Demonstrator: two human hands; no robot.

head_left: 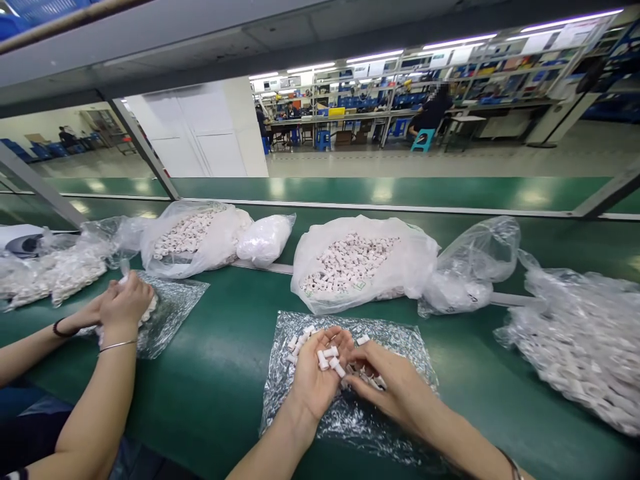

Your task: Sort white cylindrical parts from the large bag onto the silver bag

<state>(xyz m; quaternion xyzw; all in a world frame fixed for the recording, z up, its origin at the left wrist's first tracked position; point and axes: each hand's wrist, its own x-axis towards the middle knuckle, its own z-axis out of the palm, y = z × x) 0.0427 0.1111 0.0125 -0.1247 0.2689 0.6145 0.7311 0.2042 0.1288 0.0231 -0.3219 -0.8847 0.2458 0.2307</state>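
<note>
My left hand (323, 367) is palm up and cupped, with several small white plastic fittings (329, 355) lying in it. Each fitting is a short tube with a wider end. Close against it on the right is my right hand (387, 380), thumb and fingers curled around more white fittings; how firmly it grips them is partly hidden. Both hands are above a clear plastic bag (380, 440) spread flat on the green table (220, 373). Loose fittings (299, 343) lie on the bag behind my left hand, and another (363, 340) shows beyond my right fingers.
Behind my hands sits a large open bag of fittings (350, 267), with crumpled plastic (465, 267) beside it. Filled bags (590, 347) lie at right. At left, a co-worker's hands (125, 300) work over another flat bag (175, 307). A shelf beam (250, 40) crosses overhead.
</note>
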